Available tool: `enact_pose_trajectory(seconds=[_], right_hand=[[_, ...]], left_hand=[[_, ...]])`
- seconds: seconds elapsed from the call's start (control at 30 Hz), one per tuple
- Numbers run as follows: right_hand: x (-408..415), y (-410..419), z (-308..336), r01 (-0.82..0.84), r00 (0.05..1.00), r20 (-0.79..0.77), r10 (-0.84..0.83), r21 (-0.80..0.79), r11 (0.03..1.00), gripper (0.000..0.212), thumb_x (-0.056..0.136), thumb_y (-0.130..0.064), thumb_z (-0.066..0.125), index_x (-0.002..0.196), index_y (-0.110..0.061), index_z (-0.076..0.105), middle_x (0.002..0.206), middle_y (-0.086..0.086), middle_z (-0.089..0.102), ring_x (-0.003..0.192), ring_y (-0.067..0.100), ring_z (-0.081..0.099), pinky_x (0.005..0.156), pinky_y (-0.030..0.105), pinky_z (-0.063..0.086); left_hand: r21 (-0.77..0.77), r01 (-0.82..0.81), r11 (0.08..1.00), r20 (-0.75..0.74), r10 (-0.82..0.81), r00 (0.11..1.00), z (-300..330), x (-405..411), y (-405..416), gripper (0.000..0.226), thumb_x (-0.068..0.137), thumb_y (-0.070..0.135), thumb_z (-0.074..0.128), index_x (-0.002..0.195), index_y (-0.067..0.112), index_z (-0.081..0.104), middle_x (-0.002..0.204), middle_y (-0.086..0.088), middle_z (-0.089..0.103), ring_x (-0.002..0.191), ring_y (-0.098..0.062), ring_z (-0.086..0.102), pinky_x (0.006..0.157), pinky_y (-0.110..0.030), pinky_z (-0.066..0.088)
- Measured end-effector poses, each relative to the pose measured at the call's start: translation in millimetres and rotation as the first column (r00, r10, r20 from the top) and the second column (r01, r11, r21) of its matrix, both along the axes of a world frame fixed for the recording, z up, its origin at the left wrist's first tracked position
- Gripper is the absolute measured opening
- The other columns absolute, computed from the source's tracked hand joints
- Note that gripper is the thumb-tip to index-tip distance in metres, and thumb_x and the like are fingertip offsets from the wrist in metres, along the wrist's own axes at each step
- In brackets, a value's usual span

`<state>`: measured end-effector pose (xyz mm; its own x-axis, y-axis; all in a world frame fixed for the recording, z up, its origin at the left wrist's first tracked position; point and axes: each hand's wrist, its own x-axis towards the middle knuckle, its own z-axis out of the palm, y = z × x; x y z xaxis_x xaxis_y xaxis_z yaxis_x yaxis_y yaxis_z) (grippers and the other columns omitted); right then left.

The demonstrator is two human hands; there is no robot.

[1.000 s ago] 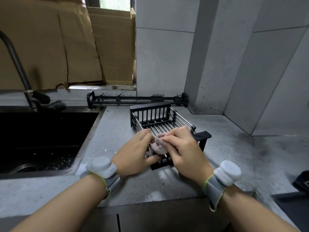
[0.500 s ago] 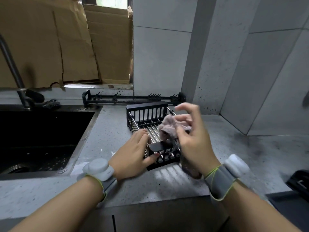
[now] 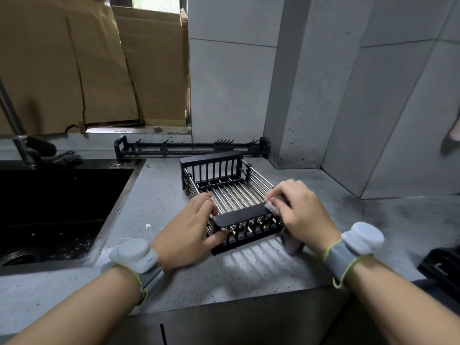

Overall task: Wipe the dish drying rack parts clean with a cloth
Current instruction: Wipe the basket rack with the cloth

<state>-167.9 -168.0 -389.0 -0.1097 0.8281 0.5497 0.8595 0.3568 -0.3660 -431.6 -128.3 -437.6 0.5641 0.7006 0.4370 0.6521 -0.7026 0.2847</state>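
Note:
A black dish rack basket point(image 3: 225, 185) with steel rods and slatted end walls sits on the grey counter. My left hand point(image 3: 191, 229) grips the near left corner of the basket, thumb on the front wall. My right hand point(image 3: 302, 215) holds a pinkish-grey cloth point(image 3: 272, 207) against the right end of the near wall's top rail. Part of the cloth hangs below my right palm beside the basket. A long black hook rail point(image 3: 191, 148) lies against the back wall.
A dark sink point(image 3: 57, 210) is set into the counter at left, with a faucet point(image 3: 15, 130) behind it. Cardboard point(image 3: 74, 66) covers the window. A black object point(image 3: 440, 267) lies at the right edge. The counter's front edge runs just below my wrists.
My right hand lifted the cloth off the rods, then came down onto the right end of the near wall's top rail. My left hand kept its hold on the basket.

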Motion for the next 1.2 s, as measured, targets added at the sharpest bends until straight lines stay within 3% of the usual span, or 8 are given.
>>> enact_pose_trajectory(seconds=[0.17, 0.33, 0.57, 0.77, 0.83, 0.97, 1.1, 1.2], right_hand=[[20, 15, 21, 0.120, 0.992, -0.027, -0.121, -0.052, 0.991, 0.012, 0.088, -0.008, 0.064, 0.093, -0.019, 0.062, 0.086, -0.002, 0.061, 0.089, 0.022, 0.057, 0.079, 0.035, 0.045], [-4, 1, -2, -0.073, 0.997, 0.014, 0.072, 0.047, 0.996, 0.015, 0.093, -0.011, 0.061, 0.102, -0.018, 0.070, 0.097, -0.007, 0.061, 0.094, 0.010, 0.050, 0.082, 0.010, 0.035], [52, 20, 11, 0.253, 0.966, -0.012, -0.257, -0.129, 0.959, 0.021, 0.091, -0.009, 0.058, 0.084, -0.028, 0.062, 0.094, 0.003, 0.066, 0.097, 0.028, 0.061, 0.084, 0.035, 0.045], [24, 8, 50, -0.047, 0.814, -0.581, 0.024, -0.025, 0.999, 0.023, 0.094, -0.003, 0.057, 0.094, -0.026, 0.062, 0.093, 0.002, 0.066, 0.068, 0.010, 0.057, 0.055, 0.021, 0.046], [17, 11, 43, -0.063, 0.872, -0.489, 0.018, -0.076, 0.995, 0.022, 0.090, -0.002, 0.060, 0.092, -0.024, 0.061, 0.088, 0.003, 0.063, 0.073, 0.011, 0.056, 0.065, 0.025, 0.046], [23, 19, 16, 0.167, 0.986, 0.026, -0.166, -0.060, 0.984, 0.016, 0.093, -0.018, 0.059, 0.086, -0.028, 0.070, 0.094, -0.004, 0.058, 0.099, 0.024, 0.049, 0.085, 0.027, 0.032], [14, 3, -3, 0.191, 0.980, 0.040, -0.194, 0.081, 0.978, 0.031, 0.093, -0.041, 0.050, 0.093, -0.019, 0.073, 0.095, -0.004, 0.056, 0.095, 0.021, 0.044, 0.088, 0.037, 0.041], [-4, -14, -14, 0.196, 0.980, 0.002, -0.198, 0.140, 0.971, 0.019, 0.091, -0.031, 0.060, 0.101, -0.017, 0.068, 0.099, -0.005, 0.055, 0.095, 0.017, 0.041, 0.087, 0.032, 0.041]], left_hand=[[-0.021, -0.014, 1.000, -0.031, 0.013, 0.999, 3, 1, -2, 0.058, 0.083, 0.073, 0.032, 0.112, 0.024, 0.042, 0.147, 0.003, 0.033, 0.146, -0.008, 0.019, 0.112, -0.019, 0.020], [-0.004, -0.009, 1.000, -0.029, 0.009, 1.000, 4, 1, -3, 0.058, 0.084, 0.072, 0.033, 0.112, 0.022, 0.043, 0.144, 0.004, 0.034, 0.142, -0.009, 0.026, 0.109, -0.018, 0.022], [-0.010, -0.017, 1.000, -0.031, 0.016, 0.999, 5, 1, -7, 0.059, 0.083, 0.074, 0.030, 0.112, 0.024, 0.041, 0.145, 0.006, 0.032, 0.142, -0.007, 0.023, 0.106, -0.017, 0.023], [-0.006, -0.005, 1.000, -0.013, 0.005, 1.000, 4, 2, -6, 0.057, 0.084, 0.073, 0.032, 0.112, 0.024, 0.041, 0.145, 0.005, 0.033, 0.143, -0.006, 0.022, 0.107, -0.016, 0.021], [-0.013, -0.005, 1.000, -0.016, 0.005, 1.000, 4, 2, -6, 0.058, 0.084, 0.073, 0.031, 0.112, 0.024, 0.041, 0.147, 0.005, 0.032, 0.145, -0.006, 0.019, 0.109, -0.016, 0.019], [-0.016, -0.009, 1.000, -0.016, 0.009, 1.000, 5, 2, -7, 0.061, 0.084, 0.074, 0.030, 0.114, 0.023, 0.041, 0.147, 0.005, 0.031, 0.145, -0.006, 0.019, 0.111, -0.017, 0.018], [-0.009, 0.000, 1.000, -0.020, 0.000, 1.000, 2, 1, -5, 0.061, 0.085, 0.074, 0.032, 0.116, 0.023, 0.042, 0.150, 0.003, 0.030, 0.147, -0.006, 0.017, 0.114, -0.020, 0.018], [0.005, 0.002, 1.000, -0.027, -0.002, 1.000, 1, 0, -3, 0.060, 0.086, 0.073, 0.033, 0.117, 0.022, 0.042, 0.147, 0.004, 0.031, 0.145, -0.004, 0.015, 0.111, -0.015, 0.015]])
